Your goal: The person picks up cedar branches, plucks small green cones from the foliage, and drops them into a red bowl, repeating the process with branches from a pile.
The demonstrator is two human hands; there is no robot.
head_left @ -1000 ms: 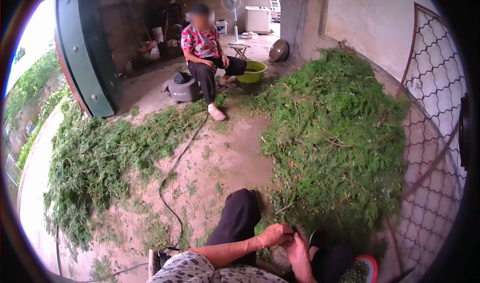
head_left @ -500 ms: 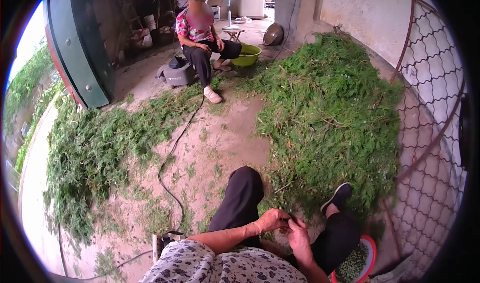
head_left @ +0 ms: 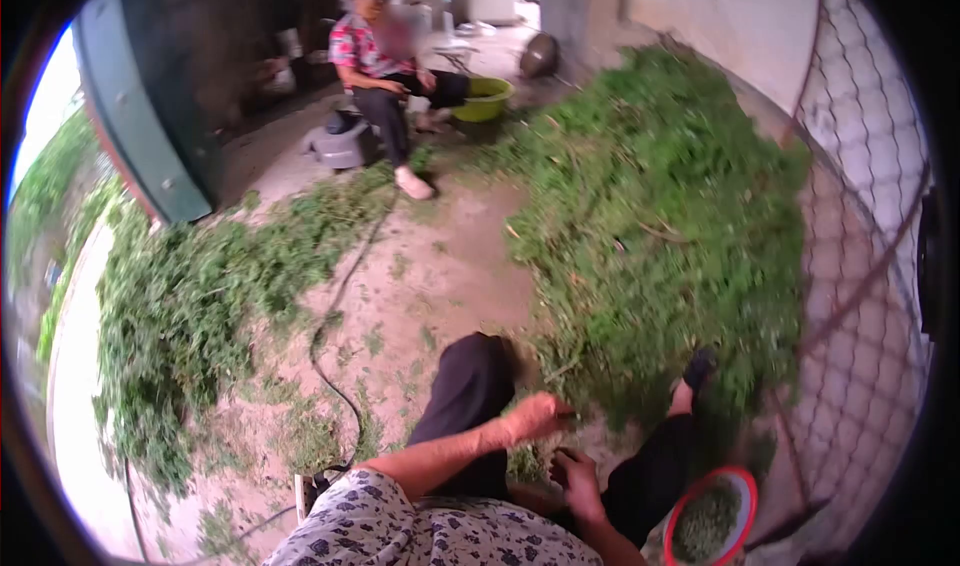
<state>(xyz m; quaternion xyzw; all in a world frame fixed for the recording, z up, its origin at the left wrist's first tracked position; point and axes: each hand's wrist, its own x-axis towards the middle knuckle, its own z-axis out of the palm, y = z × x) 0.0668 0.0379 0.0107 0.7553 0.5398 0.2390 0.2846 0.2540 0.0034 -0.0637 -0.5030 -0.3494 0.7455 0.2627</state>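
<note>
My left hand (head_left: 538, 418) is held out over the gap between my knees, its fingers closed. Something dark and small shows at its fingertips, too blurred to name. Lower and to the right, my right hand (head_left: 577, 474) is apart from it with fingers curled in; what they hold, if anything, is hidden. Beyond both hands rises a big heap of green leafy sprigs (head_left: 650, 206). Beside my right leg stands a red-rimmed bowl (head_left: 751, 511) with small green berries (head_left: 706, 526) in it.
A seated person (head_left: 375, 66) faces me across the floor near a yellow-green basin (head_left: 484, 106) and a grey tub-like object (head_left: 343, 144). More cut greenery (head_left: 190, 296) lies at left. A black cable (head_left: 322, 351) crosses the floor. Wire mesh (head_left: 850, 256) stands at right.
My hands were together and are now apart, the left one higher and the right one lower. The view has shifted slightly and blurred; more of the bowl shows.
</note>
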